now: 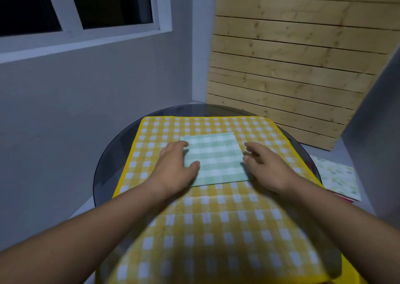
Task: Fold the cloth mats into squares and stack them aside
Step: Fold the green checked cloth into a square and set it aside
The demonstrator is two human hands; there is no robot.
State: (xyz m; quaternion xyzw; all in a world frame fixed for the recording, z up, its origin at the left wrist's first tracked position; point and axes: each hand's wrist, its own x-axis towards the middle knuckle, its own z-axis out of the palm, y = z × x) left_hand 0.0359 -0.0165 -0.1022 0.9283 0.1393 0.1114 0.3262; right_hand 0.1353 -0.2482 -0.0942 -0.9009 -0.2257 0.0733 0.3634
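A green-and-white checked cloth mat [216,157], folded into a square, lies flat on a large yellow checked cloth [216,218] that covers the round glass table [112,160]. My left hand [175,166] rests on the mat's left edge, thumb lying on the mat and fingers relaxed. At the mat's right edge sits my right hand [266,166], its fingertips touching that edge and its fingers loosely bent. Neither hand grips the mat.
A stack of folded patterned mats [337,177] lies on a grey surface to the right of the table. A slatted wooden panel [292,67] leans against the wall behind. A grey wall with a window is on the left.
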